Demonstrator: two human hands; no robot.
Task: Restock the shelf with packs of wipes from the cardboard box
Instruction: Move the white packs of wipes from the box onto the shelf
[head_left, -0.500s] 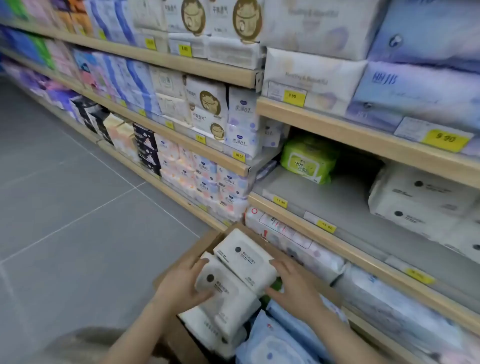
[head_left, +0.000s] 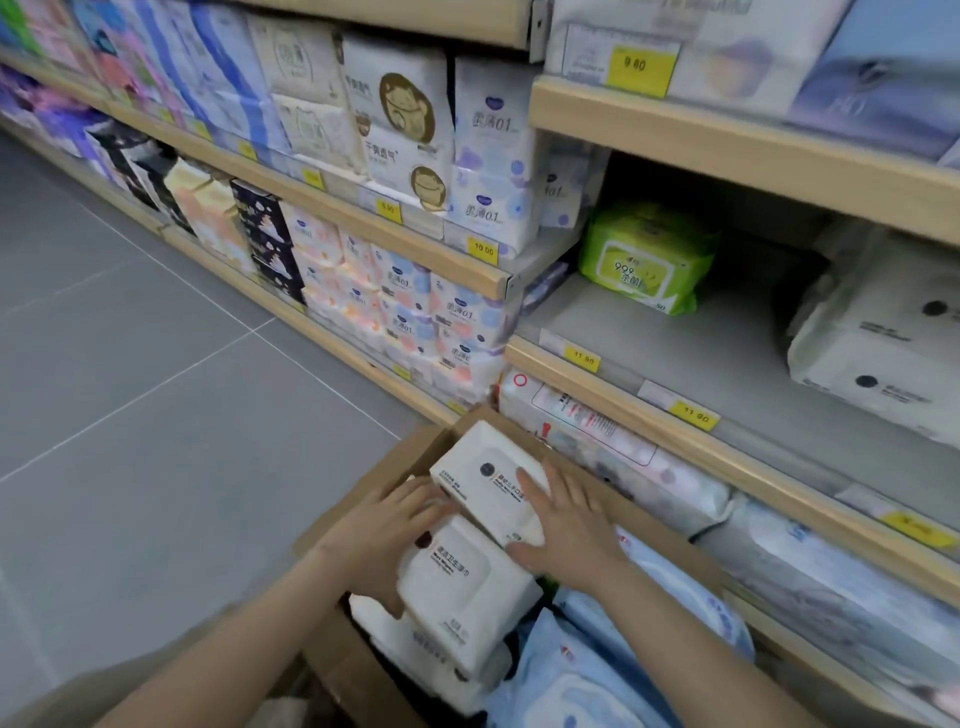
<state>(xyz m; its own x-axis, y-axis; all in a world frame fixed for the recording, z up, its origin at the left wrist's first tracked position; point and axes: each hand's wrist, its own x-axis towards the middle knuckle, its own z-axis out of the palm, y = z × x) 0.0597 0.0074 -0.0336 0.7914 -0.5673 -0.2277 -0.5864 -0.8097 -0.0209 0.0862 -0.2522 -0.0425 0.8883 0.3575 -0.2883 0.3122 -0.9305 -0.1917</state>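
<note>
The wipes packs (head_left: 488, 483) were smooth white plastic film; the cardboard box (head_left: 363, 493) matt brown; shelf edging (head_left: 727, 457) pale wood.

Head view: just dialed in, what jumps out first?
Both hands, left hand and right hand, hold two white packs over the open cardboard box at bottom centre. To the right, the grey shelf lies mostly bare, with a green pack at the back and matching white packs at its right end.
</note>
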